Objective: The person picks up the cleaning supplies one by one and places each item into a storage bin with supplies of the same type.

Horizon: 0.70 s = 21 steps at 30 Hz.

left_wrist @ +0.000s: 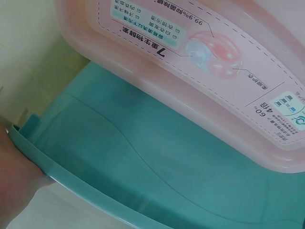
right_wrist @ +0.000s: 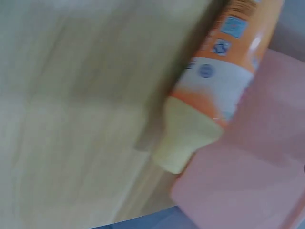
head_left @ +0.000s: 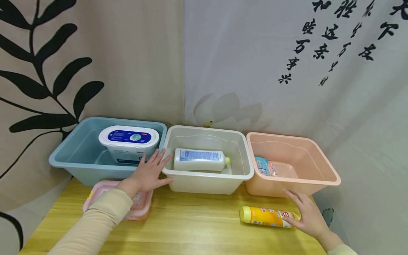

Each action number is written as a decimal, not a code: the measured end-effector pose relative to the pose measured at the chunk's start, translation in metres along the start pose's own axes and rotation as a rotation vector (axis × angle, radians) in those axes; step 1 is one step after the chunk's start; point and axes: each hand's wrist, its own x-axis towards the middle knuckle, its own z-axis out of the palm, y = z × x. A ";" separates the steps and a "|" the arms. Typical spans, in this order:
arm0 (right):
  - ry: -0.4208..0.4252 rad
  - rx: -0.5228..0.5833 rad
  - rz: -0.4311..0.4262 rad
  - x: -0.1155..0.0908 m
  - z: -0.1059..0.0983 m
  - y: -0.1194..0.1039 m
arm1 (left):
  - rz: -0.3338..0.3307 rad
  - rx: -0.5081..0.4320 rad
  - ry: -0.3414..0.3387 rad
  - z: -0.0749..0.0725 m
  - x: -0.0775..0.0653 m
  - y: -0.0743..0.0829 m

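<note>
**Two hands at the bins, a bottle on its side**

The orange bottle (head_left: 267, 216) lies on its side near the front right corner of the table (head_left: 191, 226), yellow cap pointing left, just in front of the pink bin (head_left: 322, 177); the right hand (head_left: 307, 214) rests on its base end with fingers straight and spread, not curled round it; in the right wrist view the bottle (right_wrist: 224, 81) is blurred but lies against the pink wall (right_wrist: 257, 181).

The left hand (head_left: 148, 173) lies flat, fingers straight and splayed, at the meeting rims of the blue bin (head_left: 63, 159) and the clear bin (head_left: 204, 182); it grips nothing; whether it touches both rims I cannot tell; under its sleeve (head_left: 98, 219), a pink box (head_left: 140, 209) lies flat near the table's left edge, in front of the blue bin; the left wrist view shows that box's printed lid (left_wrist: 200, 62) beside the blue wall (left_wrist: 157, 167).

Three bins stand in a row along the back edge: blue at the left holding a white tub (head_left: 129, 143); clear in the middle holding a white bottle (head_left: 200, 160) on its side, cap to the right; pink at the right holding a flat packet (head_left: 266, 166); patterned curtains (head_left: 287, 71) hang behind.
</note>
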 end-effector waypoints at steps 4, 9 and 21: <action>-0.007 0.006 0.006 -0.012 0.007 0.003 | 0.001 -0.014 0.004 -0.001 -0.001 0.000; -0.025 0.003 0.045 -0.026 0.015 0.008 | 0.002 -0.019 0.006 0.000 -0.001 0.000; -0.127 -0.019 0.122 -0.049 0.028 0.020 | -0.010 -0.011 -0.019 0.002 0.002 -0.002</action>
